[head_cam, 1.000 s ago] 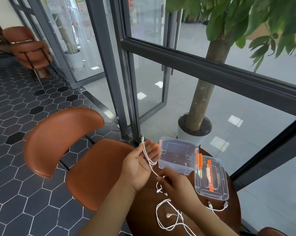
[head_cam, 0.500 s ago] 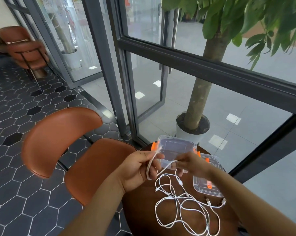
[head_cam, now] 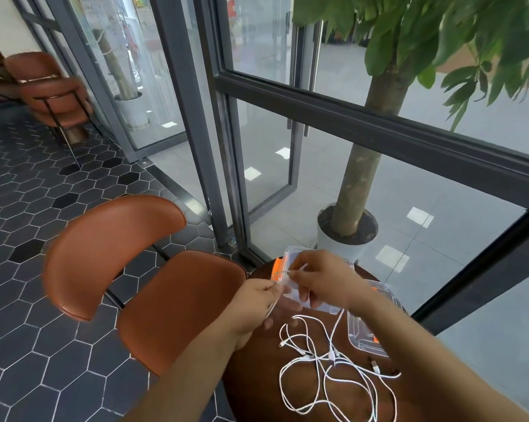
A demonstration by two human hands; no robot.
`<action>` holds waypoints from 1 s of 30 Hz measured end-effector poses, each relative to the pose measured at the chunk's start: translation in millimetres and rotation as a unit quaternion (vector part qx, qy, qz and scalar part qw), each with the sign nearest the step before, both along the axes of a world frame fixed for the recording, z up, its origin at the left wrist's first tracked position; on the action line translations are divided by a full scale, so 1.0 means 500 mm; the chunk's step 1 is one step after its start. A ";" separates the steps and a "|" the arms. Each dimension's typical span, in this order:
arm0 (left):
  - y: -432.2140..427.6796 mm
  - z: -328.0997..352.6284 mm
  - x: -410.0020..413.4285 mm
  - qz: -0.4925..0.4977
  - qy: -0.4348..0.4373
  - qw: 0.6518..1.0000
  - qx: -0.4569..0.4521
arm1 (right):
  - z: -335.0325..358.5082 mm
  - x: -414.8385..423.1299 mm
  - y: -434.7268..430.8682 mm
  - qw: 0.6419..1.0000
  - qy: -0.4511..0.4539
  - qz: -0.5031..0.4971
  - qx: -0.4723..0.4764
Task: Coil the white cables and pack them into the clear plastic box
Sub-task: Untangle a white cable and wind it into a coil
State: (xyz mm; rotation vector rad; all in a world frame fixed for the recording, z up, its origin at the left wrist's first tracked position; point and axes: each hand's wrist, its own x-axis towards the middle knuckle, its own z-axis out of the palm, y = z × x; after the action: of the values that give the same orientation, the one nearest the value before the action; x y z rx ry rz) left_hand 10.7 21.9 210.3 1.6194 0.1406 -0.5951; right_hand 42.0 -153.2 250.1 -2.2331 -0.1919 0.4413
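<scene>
White cables (head_cam: 327, 373) lie in a loose tangle on the round dark wooden table (head_cam: 257, 385). My left hand (head_cam: 254, 306) pinches a folded stretch of one cable near the table's far left edge. My right hand (head_cam: 321, 281) grips the same cable a little higher, in front of the clear plastic box (head_cam: 290, 254) with orange clips. The box is mostly hidden behind my right hand. Its clear lid (head_cam: 367, 333) lies flat on the table to the right.
A brown leather chair (head_cam: 129, 269) stands close to the table's left side. A potted tree in a white pot (head_cam: 345, 239) stands behind glass beyond the table. Dark window frames run along the right. Another brown chair (head_cam: 53, 92) is far left.
My right hand has risen from the table to the box front and now grips the cable beside my left hand. The tangle lies spread out in view on the table.
</scene>
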 end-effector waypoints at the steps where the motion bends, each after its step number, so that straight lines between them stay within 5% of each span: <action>1: -0.002 -0.003 0.001 0.045 0.009 0.998 -0.033 | -0.007 -0.015 0.008 1.000 -0.018 -0.010 0.001; 8: -0.022 0.000 -0.002 0.192 0.069 0.948 -0.242 | -0.082 -0.091 0.052 0.993 -0.092 -0.052 0.041; 12: -0.014 0.009 0.003 0.237 0.105 0.897 -0.359 | -0.100 -0.132 0.058 0.985 -0.166 -0.039 -0.031; 17: -0.009 0.034 0.014 0.249 0.107 0.859 -0.435 | -0.142 -0.171 0.048 0.995 -0.088 -0.026 0.044; 22: 0.000 0.030 0.019 0.200 0.112 0.880 -0.415 | -0.189 -0.131 -0.005 0.992 -0.046 -0.061 0.100; 30: 0.011 0.025 0.018 0.078 0.128 0.888 -0.435 | -0.170 -0.053 -0.070 0.993 -0.032 0.099 -0.052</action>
State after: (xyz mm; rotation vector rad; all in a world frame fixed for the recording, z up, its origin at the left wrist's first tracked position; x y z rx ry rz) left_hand 19.9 27.5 222.7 0.6459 0.1659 -0.6213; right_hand 15.8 -188.2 164.9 -2.3430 -0.4369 0.4953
